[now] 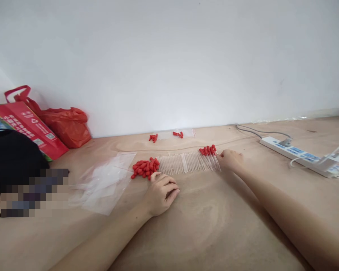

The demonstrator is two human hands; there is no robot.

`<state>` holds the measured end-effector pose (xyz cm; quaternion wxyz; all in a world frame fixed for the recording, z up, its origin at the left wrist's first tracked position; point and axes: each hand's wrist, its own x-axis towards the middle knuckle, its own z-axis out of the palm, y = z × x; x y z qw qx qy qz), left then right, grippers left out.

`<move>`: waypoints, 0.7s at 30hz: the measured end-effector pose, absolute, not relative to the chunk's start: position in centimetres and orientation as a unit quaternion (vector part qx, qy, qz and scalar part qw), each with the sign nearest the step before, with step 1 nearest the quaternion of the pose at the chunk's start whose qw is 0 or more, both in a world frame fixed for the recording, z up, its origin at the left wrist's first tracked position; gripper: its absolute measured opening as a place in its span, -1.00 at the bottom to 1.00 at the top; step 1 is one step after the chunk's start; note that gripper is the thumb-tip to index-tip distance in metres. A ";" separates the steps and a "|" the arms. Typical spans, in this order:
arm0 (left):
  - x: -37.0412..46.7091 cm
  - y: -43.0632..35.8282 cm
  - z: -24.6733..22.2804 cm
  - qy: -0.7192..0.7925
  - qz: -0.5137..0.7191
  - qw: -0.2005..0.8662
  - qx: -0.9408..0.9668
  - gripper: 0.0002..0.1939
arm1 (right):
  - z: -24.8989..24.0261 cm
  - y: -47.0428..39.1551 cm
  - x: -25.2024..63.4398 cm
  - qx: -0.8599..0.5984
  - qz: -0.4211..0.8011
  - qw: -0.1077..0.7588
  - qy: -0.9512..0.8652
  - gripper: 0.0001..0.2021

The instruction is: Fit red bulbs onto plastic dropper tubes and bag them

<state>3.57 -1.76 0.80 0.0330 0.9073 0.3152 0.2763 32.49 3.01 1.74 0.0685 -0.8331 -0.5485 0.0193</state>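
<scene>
A row of thin clear tubes [173,164] lies side by side on the wooden table. Red rubber-like bulbs [207,150] cap several tubes at the row's right end. My right hand [230,160] is closed in a pinch beside that end; what its fingers hold, if anything, is hidden. Left of the row sits a heap of loose red bulbs [142,168]. My left hand [162,192] rests palm down in front of the heap, its fingers loosely bent and apart, one fingertip at the heap's edge.
Clear plastic bags [104,180] lie left of the heap. Farther back is a small bag [165,135] with red pieces near it. A power strip [302,156] with cables lies right. Red bags [66,126] and a black item [15,162] stand left.
</scene>
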 end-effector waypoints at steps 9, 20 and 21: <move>3.6 -1.8 0.9 0.312 0.286 0.040 0.905 -0.85 | 0.6 2.7 33.7 -0.828 0.039 0.077 -0.554 -0.69; 3.5 -1.7 0.7 0.313 0.284 0.039 0.906 -0.85 | -0.8 3.6 30.2 -0.731 -0.047 0.255 -0.631 -0.79; 3.5 -1.7 0.6 0.313 0.284 0.037 0.905 -0.85 | -1.1 3.7 29.9 -0.733 -0.044 0.258 -0.627 -0.80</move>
